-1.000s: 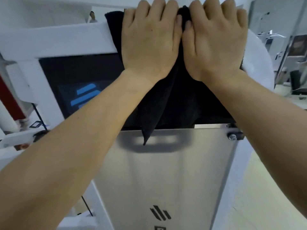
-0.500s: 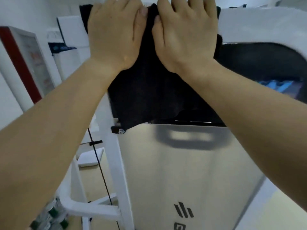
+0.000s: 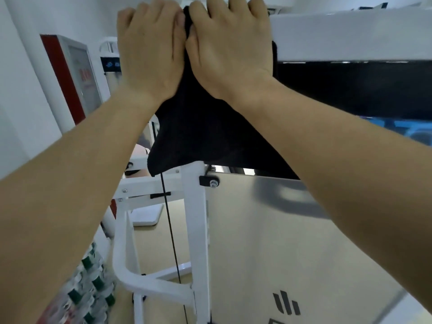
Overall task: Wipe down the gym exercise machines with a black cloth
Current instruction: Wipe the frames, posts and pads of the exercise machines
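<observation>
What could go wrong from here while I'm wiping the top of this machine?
Your left hand and right hand sit at the end corner of the white top bar; a leftward push may slide them off. The black cloth hangs loose near the black cable and might snag it.

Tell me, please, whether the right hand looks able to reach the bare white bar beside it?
Probably yes. The right hand presses the cloth on the same white bar, and the stretch to its right lies bare, with nothing seen in the way.
</observation>
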Available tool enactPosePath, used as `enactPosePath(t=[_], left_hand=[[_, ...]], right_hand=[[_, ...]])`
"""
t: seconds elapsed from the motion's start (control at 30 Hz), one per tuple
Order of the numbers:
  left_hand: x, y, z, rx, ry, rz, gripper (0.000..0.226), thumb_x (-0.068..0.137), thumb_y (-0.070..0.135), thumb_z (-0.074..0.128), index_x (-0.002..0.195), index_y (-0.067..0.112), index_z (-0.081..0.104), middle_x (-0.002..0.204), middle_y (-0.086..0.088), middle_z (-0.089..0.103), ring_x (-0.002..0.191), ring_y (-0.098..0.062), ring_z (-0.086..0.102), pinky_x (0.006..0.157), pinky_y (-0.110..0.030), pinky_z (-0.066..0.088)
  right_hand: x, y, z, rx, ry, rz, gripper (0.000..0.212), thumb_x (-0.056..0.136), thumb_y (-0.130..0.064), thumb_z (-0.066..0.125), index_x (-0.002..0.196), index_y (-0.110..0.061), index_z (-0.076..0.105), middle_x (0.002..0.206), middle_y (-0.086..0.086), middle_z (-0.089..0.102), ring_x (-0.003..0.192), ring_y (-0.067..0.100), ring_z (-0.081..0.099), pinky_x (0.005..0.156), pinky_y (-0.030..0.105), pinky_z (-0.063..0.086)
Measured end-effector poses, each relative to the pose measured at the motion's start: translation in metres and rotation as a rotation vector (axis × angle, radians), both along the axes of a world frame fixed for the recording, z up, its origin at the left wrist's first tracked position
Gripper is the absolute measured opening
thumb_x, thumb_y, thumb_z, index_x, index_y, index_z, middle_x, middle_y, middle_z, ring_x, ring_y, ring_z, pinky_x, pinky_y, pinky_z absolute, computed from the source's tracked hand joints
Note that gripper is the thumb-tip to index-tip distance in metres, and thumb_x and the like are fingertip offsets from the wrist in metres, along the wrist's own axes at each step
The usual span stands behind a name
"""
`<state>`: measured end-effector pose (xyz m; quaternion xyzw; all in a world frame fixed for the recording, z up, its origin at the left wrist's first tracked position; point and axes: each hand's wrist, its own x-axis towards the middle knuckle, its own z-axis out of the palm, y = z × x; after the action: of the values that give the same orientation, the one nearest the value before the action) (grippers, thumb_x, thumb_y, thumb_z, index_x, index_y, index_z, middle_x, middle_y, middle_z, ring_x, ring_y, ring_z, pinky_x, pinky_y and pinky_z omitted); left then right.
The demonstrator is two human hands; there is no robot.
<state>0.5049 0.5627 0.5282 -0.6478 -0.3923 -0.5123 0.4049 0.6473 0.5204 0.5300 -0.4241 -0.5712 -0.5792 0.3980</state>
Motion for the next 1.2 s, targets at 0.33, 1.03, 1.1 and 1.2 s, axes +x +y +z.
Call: enactPosePath(t=[0.33,1.03,1.1,1.2], left_hand=[[0.123,-0.043,-0.005,0.145,-0.019,-0.032,0.043,0.106,0.030,0.025,0.106,0.012,0.063,0.102,-0.005,0.065,0.094,-0.027,0.056,0.085,-0.036,0.034],[0.254,-0.087,0.009,0.335,0.162,-0.335,0.031,0.105,0.029,0.040,0.101,0.018,0.069,0.096,0.001,0.070,0.086,-0.021,0.063,0.074,-0.030,0.036],[0.220,-0.073,0.011,0.273,0.144,-0.333,0.037,0.106,0.031,0.036,0.096,0.015,0.067,0.091,-0.002,0.068,0.082,-0.022,0.061,0.070,-0.029,0.030],[0.163,-0.051,0.011,0.186,0.117,-0.294,0.044,0.108,0.034,0.028,0.094,0.013,0.064,0.090,-0.006,0.065,0.080,-0.022,0.056,0.070,-0.026,0.023]], right_hand=[[0.122,-0.047,-0.003,0.091,0.009,-0.075,0.032,0.096,-0.030,0.039,0.099,-0.014,0.066,0.092,0.008,0.067,0.084,0.032,0.061,0.076,0.046,0.045],[0.252,-0.120,-0.004,-0.054,0.207,-0.246,0.051,0.098,-0.040,0.019,0.126,-0.020,0.056,0.124,0.003,0.061,0.112,0.030,0.054,0.088,0.043,0.037],[0.221,-0.104,0.001,-0.039,0.159,-0.205,0.048,0.098,-0.038,0.021,0.118,-0.019,0.061,0.116,0.004,0.065,0.107,0.030,0.058,0.088,0.043,0.038],[0.168,-0.075,0.005,0.010,0.090,-0.150,0.043,0.098,-0.035,0.027,0.107,-0.017,0.065,0.103,0.005,0.068,0.096,0.030,0.062,0.082,0.043,0.041]])
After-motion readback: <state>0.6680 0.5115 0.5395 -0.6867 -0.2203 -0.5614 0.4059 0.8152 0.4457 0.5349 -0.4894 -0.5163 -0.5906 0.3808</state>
